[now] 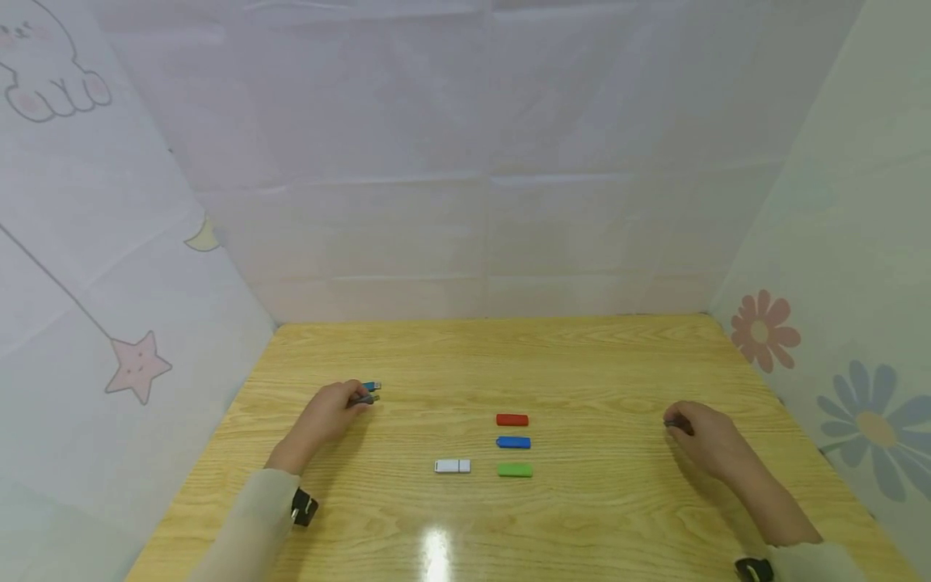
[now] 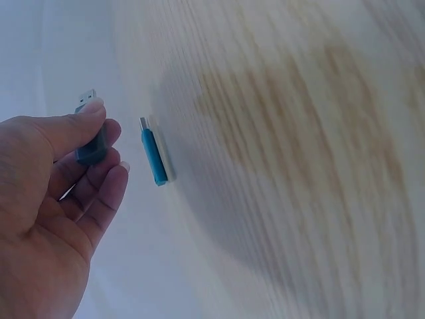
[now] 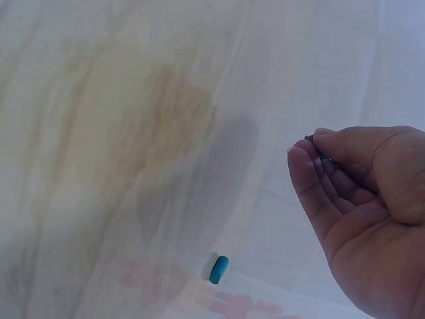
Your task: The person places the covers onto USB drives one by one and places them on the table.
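My left hand pinches a dark grey USB stick between thumb and fingers, its metal plug bare and pointing away. Just beyond it, a teal USB stick lies on the table, plug also bare. Far to the right, my right hand pinches a small dark piece at its fingertips. Most of that piece is covered by the fingers, so I cannot tell its kind. On the table near this hand lies a short teal cap, seen in the right wrist view.
Mid-table, a red USB stick, a blue one and a green one form a column. A white USB stick lies left of the green one. Cloth-like walls border the wooden table at the back and sides.
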The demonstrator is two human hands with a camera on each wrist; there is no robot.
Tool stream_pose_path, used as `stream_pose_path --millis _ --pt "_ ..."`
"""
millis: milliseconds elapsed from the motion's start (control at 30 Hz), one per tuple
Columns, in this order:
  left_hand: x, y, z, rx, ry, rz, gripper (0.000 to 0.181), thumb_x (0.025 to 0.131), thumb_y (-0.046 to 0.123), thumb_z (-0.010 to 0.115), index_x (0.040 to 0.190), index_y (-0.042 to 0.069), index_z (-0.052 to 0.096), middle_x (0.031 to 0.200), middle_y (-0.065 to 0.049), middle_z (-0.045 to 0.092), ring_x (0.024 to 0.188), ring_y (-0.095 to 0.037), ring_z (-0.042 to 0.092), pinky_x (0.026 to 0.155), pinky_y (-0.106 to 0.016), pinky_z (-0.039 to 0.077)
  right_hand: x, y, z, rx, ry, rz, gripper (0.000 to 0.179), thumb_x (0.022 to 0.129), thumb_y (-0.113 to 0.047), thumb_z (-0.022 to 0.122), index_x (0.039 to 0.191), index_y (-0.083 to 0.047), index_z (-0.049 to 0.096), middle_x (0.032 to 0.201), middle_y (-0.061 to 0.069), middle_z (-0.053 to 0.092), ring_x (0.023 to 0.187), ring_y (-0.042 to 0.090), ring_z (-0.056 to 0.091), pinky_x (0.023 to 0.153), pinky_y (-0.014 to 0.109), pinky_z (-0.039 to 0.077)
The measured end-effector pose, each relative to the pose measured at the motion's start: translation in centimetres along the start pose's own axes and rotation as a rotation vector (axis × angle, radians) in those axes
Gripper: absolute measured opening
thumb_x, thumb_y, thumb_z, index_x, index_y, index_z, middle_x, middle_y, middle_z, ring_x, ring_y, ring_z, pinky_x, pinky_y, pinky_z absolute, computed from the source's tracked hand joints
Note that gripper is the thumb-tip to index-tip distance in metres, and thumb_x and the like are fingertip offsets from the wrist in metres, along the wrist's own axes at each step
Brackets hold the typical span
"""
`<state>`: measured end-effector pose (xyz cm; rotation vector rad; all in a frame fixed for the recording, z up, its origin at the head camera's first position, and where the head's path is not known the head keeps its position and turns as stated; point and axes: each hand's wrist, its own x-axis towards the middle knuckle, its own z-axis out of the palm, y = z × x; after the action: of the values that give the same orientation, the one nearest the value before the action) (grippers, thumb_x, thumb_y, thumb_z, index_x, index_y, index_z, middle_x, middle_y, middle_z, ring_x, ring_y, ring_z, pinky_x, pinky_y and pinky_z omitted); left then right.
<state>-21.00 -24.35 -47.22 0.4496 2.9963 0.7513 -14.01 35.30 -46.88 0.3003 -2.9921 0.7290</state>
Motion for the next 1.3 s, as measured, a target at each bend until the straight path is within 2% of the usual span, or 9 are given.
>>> stream_pose_path --millis 200,433,733,1133,1300 --pt "0.1 1.0 0.1 0.008 -0.013 0.024 0.014 0.095 0.012 0.072 0.108 0.007 0.07 0.1 -0.006 0.071 0.091 -0.023 0.068 0.081 -0.042 0.057 0.3 -0.4 0.3 -0.007 0.003 -0.036 0.009 0.092 -0.001 0.07 0.1 0.001 0.065 0.09 0.004 0.067 0.081 0.018 0.062 0.065 0.03 0.053" --pt "0.4 2.1 0.4 0.002 -0.021 0.066 0.013 0.094 0.012 0.072 0.106 0.007 0.069 0.098 -0.003 0.071 0.09 -0.021 0.067 0.081 -0.041 0.057 0.6 -1.3 0.5 -0.007 -0.004 -0.033 0.009 0.092 -0.002 0.07 0.099 -0.001 0.066 0.09 0.002 0.066 0.08 0.017 0.062 0.065 0.03 0.052" --pt "0.5 3.8 0.6 0.007 -0.03 0.072 0.012 0.095 0.013 0.072 0.106 0.009 0.07 0.097 -0.001 0.068 0.089 -0.018 0.064 0.08 -0.04 0.056 1.0 -2.4 0.9 0.021 -0.02 -0.038 0.008 0.092 -0.001 0.069 0.1 -0.001 0.066 0.09 0.002 0.066 0.081 0.018 0.062 0.066 0.034 0.054" --pt "0.8 5.8 1.7 -0.041 -0.059 0.069 0.011 0.095 0.015 0.073 0.106 0.011 0.07 0.096 0.003 0.068 0.089 -0.013 0.063 0.079 -0.036 0.056 1.4 -4.0 1.3 0.027 -0.002 -0.066 0.007 0.092 -0.001 0.069 0.098 -0.003 0.066 0.09 0.002 0.065 0.082 0.017 0.062 0.068 0.033 0.054" --pt "1.1 6.3 2.2 -0.03 -0.053 0.076 0.011 0.095 0.016 0.073 0.106 0.014 0.071 0.095 0.006 0.067 0.087 -0.01 0.059 0.078 -0.033 0.054 1.6 -4.8 1.5 0.047 -0.019 -0.059 0.007 0.093 -0.002 0.068 0.1 -0.003 0.066 0.092 0.002 0.065 0.084 0.018 0.063 0.07 0.035 0.055"
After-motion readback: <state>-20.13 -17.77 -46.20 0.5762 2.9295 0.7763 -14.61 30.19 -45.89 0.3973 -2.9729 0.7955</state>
